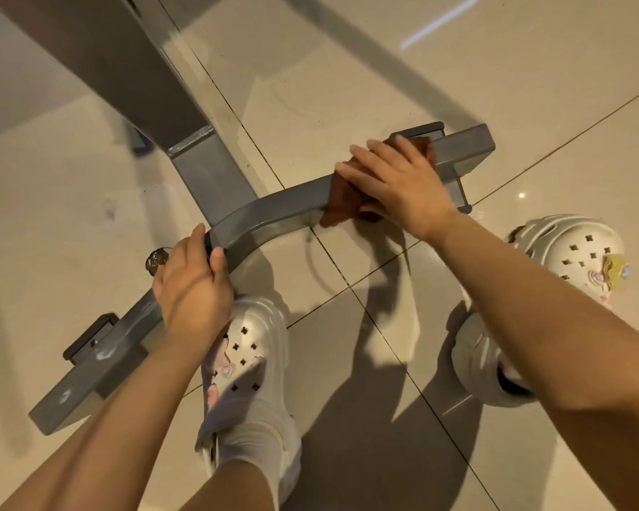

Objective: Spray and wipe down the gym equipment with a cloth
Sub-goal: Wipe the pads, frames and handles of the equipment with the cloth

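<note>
We are wiping the gray bar point(281, 204) with the brown cloth point(342, 195) under our right hand point(395, 178), fingers spread flat, while our left hand point(192, 285) is curling around the bar, and next we probably need to slide toward the end.

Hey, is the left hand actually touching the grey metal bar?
Touching. The head view shows the left hand on the curved grey metal bar, its thumb and fingers wrapped around the bar's edges with no gap.

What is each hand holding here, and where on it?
The right hand presses the brown cloth, draped over the grey base bar, from on top. The left hand grips the bar itself at its curved middle.
</note>
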The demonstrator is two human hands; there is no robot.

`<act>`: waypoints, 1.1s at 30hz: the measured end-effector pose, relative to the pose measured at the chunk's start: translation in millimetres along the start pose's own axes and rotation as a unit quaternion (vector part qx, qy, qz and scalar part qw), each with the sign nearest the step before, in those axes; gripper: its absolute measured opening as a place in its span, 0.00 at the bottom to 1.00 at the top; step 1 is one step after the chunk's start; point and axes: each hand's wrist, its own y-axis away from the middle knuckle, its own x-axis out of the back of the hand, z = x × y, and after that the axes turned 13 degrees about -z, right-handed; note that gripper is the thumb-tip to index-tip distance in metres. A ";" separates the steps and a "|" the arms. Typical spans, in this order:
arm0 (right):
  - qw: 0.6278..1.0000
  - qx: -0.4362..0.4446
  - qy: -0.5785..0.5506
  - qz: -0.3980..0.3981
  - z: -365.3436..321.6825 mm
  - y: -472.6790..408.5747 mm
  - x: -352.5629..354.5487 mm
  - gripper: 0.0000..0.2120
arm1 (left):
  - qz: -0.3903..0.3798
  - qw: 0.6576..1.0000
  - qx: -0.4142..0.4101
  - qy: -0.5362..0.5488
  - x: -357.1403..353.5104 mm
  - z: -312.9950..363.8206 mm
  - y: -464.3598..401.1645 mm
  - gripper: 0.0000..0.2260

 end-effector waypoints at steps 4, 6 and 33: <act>0.995 -0.082 -0.030 -0.038 70.6 49.9 2.3 0.31 | 0.006 1.000 0.004 -0.005 -3.3 1.0 0.1 0.21; 0.989 -0.120 -0.064 -0.054 91.8 64.2 5.5 0.35 | 0.001 1.000 0.013 -0.008 -4.8 2.7 -0.1 0.21; 0.984 0.096 -0.027 -0.148 -141.3 -76.9 36.2 0.30 | 0.005 0.998 -0.030 0.051 14.3 -23.9 8.0 0.21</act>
